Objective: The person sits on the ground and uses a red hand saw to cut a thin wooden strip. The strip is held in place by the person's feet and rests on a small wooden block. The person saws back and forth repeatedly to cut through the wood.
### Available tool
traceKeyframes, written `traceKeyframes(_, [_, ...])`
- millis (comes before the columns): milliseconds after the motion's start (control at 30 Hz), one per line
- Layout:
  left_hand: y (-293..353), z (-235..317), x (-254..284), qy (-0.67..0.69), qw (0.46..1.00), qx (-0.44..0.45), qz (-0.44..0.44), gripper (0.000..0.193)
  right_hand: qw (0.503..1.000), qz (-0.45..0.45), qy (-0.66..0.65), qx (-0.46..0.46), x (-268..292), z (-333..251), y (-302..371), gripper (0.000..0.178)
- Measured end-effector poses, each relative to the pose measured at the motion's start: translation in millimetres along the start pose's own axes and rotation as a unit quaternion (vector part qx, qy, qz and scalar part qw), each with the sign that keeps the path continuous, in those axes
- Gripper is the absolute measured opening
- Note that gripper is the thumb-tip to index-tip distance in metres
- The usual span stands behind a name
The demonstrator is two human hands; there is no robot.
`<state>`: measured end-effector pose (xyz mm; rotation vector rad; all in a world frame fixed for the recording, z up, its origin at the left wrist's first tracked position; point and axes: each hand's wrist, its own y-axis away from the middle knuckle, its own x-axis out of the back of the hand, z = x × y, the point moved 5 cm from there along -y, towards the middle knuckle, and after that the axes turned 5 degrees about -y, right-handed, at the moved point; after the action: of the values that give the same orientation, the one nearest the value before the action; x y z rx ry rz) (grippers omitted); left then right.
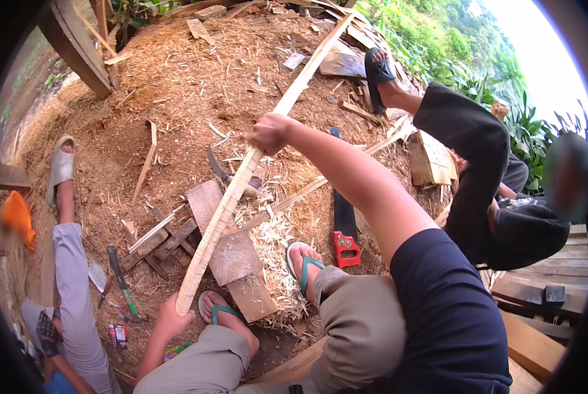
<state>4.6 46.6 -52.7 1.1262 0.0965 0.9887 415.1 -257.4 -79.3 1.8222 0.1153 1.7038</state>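
Note:
A long pale wooden strip (pixel 223 220) runs slantwise away from me, its near part marked with many small cross cuts. My left hand (pixel 175 318) is closed round its near end, by my left knee. Farther up, my right hand (pixel 271 133) grips the strip with fingers wrapped round it, arm stretched forward. Beneath the strip lie wooden blocks (pixel 238 257); I cannot tell whether it touches them. A curved-bladed tool (pixel 217 165) lies just left of the strip, its wooden handle passing under it. Pale shavings (pixel 277 256) are heaped beside the blocks.
A handsaw (pixel 345 220) with a red handle lies right of my feet. To the left is a hammer (pixel 123 285) with a green-and-black handle. One person (pixel 478 144) sits at right, another's leg (pixel 77 282) stretches in at left. Sawdust and offcuts cover the sloping ground.

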Motion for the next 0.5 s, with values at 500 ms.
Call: traceKeyframes(500, [38.2,-31.9,18.7,-0.13,0.945,-0.028,0.298,0.025,0.989,0.08,-0.079,-0.098,-5.8,-67.5,113.0,0.03])
